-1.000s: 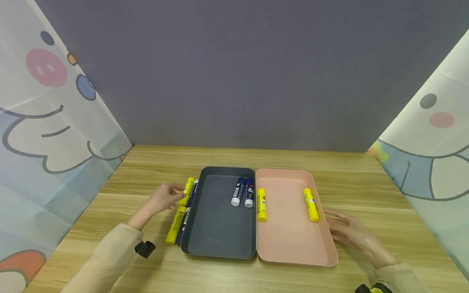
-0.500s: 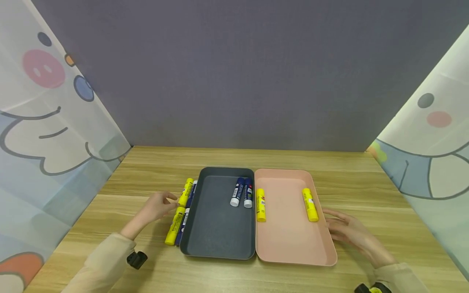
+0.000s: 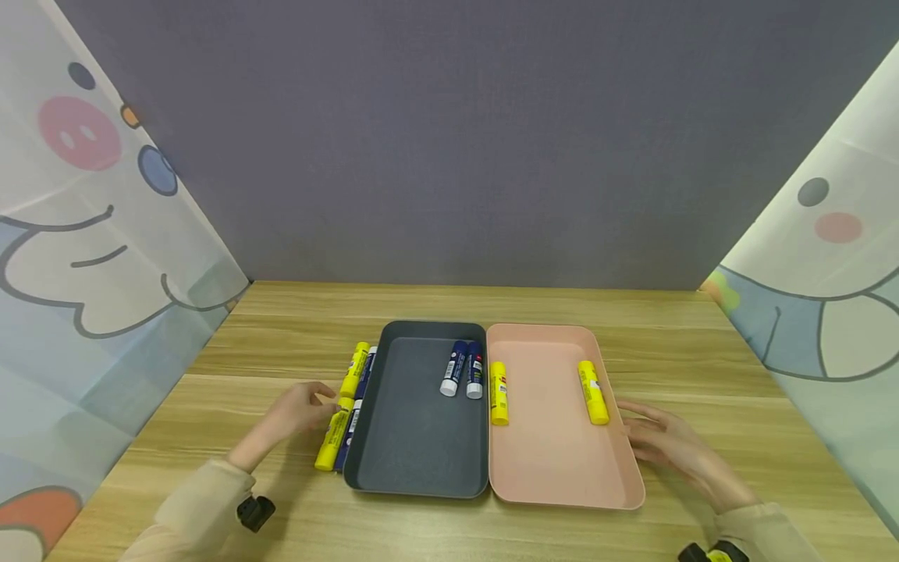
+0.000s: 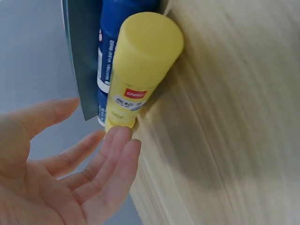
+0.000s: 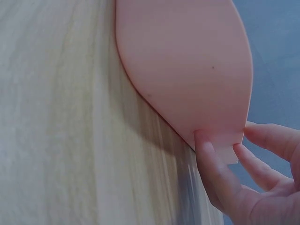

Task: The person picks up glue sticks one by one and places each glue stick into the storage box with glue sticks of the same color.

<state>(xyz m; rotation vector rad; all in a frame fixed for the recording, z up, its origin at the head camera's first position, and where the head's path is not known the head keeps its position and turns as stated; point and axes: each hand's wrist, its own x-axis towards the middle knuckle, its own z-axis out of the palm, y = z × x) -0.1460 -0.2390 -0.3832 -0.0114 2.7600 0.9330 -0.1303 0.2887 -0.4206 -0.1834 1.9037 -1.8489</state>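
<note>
My left hand (image 3: 298, 410), fingers loosely bent and holding nothing, is beside the near yellow glue stick (image 3: 332, 446). In the left wrist view its fingertips overlap the far end of that yellow stick (image 4: 133, 79), thumb spread apart. A far yellow glue stick (image 3: 355, 370) lies end to end with it. Between this row and the dark grey tray (image 3: 354, 468) are two blue glue sticks, a near one (image 3: 350, 434) and a far one (image 3: 367, 373). My right hand (image 3: 667, 445) touches the outer right wall of the pink tray (image 5: 187, 56) with extended fingers.
The grey and pink trays stand side by side on the wooden table (image 3: 295, 320). Two white-capped blue glue sticks (image 3: 455, 367) lie in the grey tray, two yellow glue sticks (image 3: 594, 394) in the pink one. A grey panel (image 3: 463, 156) rises behind the table.
My left hand has moved nearer to me and slightly left, from the far yellow glue stick to beside the near one. The right hand stays at the pink tray.
</note>
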